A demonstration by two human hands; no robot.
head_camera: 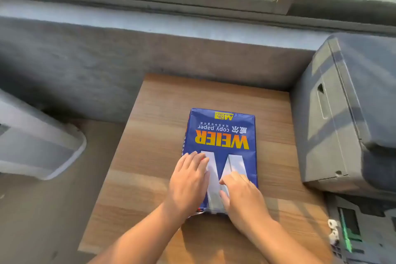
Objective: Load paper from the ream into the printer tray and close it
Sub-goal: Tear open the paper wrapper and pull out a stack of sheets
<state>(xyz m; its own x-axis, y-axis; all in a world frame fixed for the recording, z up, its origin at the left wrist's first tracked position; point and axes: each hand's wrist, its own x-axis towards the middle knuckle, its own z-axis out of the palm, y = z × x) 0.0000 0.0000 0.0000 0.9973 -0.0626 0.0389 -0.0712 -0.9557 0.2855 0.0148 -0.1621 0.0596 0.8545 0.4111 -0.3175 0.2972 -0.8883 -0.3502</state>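
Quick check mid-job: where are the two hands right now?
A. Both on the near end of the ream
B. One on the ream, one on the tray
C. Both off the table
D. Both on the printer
A: the left hand and right hand both lie flat on the near end of the blue ream.

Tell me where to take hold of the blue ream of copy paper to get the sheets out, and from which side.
Grip the ream at its near end, coming from the person's side. It lies flat on the wooden table with its far end sealed, while the wrapper at the near edge looks crumpled and possibly torn open. The left hand and right hand rest there, flat on top, so the sheets would likely slide out toward the person.
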